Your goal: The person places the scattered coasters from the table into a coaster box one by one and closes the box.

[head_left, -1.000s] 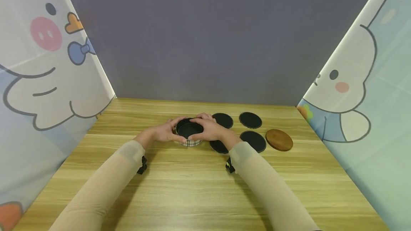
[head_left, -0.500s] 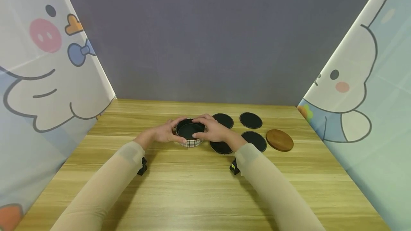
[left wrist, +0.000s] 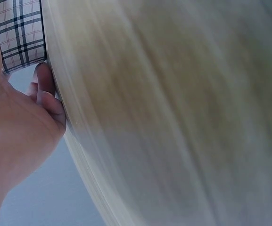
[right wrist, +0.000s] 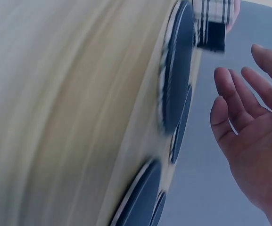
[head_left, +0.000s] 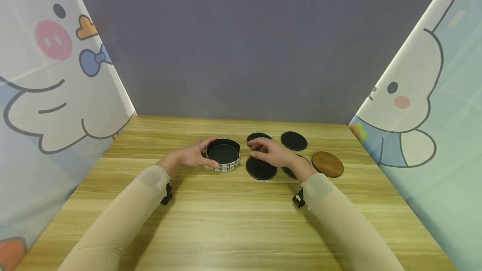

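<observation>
A round coaster holder (head_left: 229,167), plaid outside and black inside, stands on the table left of centre. My left hand (head_left: 193,155) holds its left side, thumb at the near wall and fingers at the far wall. In the left wrist view the plaid wall (left wrist: 20,35) lies against that hand. My right hand (head_left: 278,154), loosely bent and holding nothing, hovers above several round black coasters. The front left coaster (head_left: 261,170) shows mostly uncovered. Parts of the back left coaster (head_left: 259,136) and front right coaster (head_left: 289,173) are hidden by that hand.
Another black coaster (head_left: 293,141) lies at the back right of the group. Beside it, further right, is a brown wooden disc (head_left: 327,164). A grey panel (head_left: 241,53) closes off the table's far edge, with printed cloth walls on both sides.
My right hand has let go of the coaster holder and moved right, over the coasters. The left hand has stayed on the holder, which has barely shifted.
</observation>
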Tool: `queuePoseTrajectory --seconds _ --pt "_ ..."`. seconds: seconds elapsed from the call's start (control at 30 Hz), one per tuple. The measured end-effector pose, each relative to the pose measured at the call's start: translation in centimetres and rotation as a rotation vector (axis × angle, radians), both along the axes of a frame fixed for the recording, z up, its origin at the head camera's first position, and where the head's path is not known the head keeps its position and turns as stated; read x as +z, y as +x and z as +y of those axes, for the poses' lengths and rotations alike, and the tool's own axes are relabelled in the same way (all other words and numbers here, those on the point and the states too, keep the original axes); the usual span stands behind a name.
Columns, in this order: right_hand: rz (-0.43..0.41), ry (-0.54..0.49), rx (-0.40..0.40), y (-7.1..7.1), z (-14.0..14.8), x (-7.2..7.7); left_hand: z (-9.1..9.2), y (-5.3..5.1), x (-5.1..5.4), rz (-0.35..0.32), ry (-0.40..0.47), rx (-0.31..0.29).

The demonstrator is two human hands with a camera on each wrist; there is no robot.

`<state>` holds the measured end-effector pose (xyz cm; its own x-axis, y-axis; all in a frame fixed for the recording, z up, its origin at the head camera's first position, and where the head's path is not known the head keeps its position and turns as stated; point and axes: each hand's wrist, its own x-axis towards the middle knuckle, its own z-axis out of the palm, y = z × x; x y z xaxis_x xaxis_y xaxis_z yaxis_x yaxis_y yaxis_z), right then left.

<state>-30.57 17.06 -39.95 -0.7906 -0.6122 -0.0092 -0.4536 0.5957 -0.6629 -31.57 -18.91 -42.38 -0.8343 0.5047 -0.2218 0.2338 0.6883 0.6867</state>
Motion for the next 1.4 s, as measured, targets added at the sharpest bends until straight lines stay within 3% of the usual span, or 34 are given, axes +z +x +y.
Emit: queuePoseTrajectory --seconds 0.17,0.6,1.13,1.4 --pt "0.034 0.069 -0.063 0.0 2.3 -0.2 0.0 0.0 0.0 0.000 0.003 -0.003" --pt "0.049 0.107 -0.086 -0.6 5.9 -0.6 0.1 0.0 0.2 -0.002 0.010 -0.004" --pt "-0.028 0.200 0.009 -1.0 4.8 -1.5 0.0 0.1 0.1 -0.003 -0.001 -0.016" --pt "-0.027 0.224 0.003 0.0 4.3 -1.2 0.0 0.1 0.2 -0.004 0.002 -0.012"
